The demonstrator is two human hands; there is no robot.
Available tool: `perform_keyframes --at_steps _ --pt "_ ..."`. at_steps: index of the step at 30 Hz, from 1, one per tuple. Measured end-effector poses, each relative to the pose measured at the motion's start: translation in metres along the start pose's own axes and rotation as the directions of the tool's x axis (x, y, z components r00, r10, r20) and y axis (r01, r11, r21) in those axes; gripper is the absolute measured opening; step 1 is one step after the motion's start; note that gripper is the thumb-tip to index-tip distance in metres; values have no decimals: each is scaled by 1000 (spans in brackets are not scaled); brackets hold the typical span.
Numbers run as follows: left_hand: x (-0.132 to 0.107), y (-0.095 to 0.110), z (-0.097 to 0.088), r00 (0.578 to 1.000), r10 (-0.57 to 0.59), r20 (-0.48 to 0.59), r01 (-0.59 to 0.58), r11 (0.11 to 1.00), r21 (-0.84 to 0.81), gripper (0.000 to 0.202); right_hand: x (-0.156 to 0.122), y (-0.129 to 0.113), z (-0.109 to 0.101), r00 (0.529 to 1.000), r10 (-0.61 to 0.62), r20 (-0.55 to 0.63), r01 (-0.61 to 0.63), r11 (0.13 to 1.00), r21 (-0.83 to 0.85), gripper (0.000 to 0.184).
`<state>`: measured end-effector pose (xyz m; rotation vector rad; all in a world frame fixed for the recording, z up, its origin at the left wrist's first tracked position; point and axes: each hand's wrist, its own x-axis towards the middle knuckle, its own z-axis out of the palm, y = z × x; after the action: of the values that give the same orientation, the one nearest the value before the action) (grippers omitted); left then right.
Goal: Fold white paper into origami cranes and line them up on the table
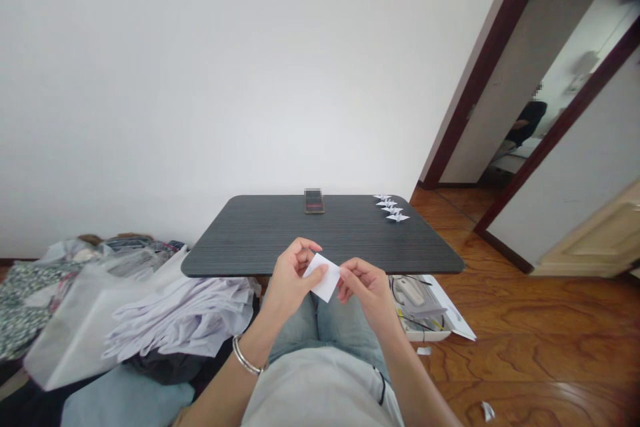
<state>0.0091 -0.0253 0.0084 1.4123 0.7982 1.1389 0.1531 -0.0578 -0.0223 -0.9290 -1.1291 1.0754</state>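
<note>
A small white square of paper (326,284) is held in the air over my lap, just off the near edge of the dark table (260,233). My left hand (299,275) grips it from the left, thumb pressed on its face and fingers behind. At the paper's right corner, my right hand (365,285) pinches with thumb and index finger. Whether the paper has folded layers I cannot tell. Several white folded paper cranes (395,213) stand in a row at the table's far right.
A phone (314,201) sits at the table's back edge. Piled clothes (185,313) lie to the left. Right of my legs is a white box (423,333) of odds and ends; a paper scrap (487,411) lies on the floor. Beyond the doorway is a person (527,121).
</note>
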Motion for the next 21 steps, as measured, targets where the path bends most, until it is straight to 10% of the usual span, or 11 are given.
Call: perform_keyframes --at_steps 21 --pt "0 -3 0 999 14 37 -18 993 117 32 -2 3 4 998 -11 55 10 1000 18 30"
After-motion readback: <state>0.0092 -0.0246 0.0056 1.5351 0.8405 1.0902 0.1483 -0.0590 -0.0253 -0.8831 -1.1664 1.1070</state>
